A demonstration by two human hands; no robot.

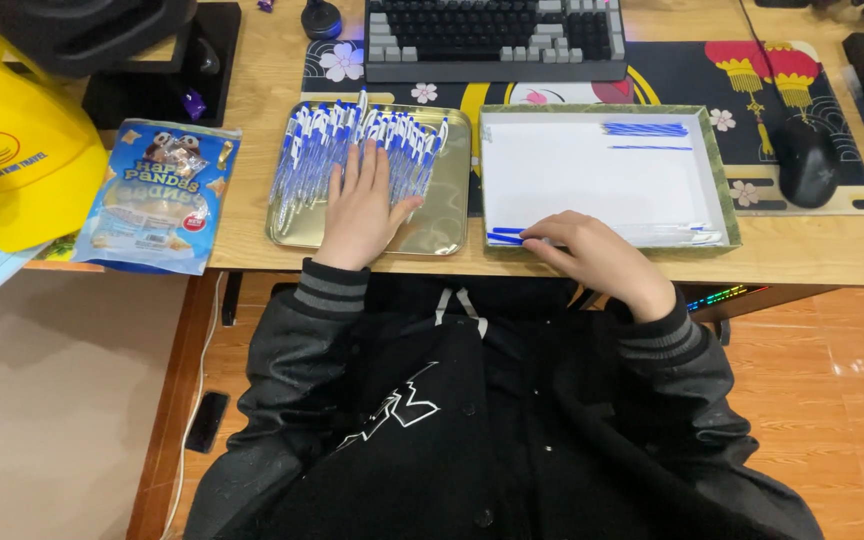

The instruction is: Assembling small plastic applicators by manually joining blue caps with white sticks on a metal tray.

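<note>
The left hand (360,205) lies flat, fingers spread, on blue-and-white pens (352,150) heaped in the gold tray (447,235); the right hand (592,250) pinches blue pens (505,236) at the white box's (717,180) near-left corner.

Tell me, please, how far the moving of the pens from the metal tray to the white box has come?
Done: a few blue pens already lie in the white box. In hand: the right hand rests on more pens at the box's near-left corner, while the left hand lies flat on the pile of pens. Left: most pens are in the metal tray.
</note>
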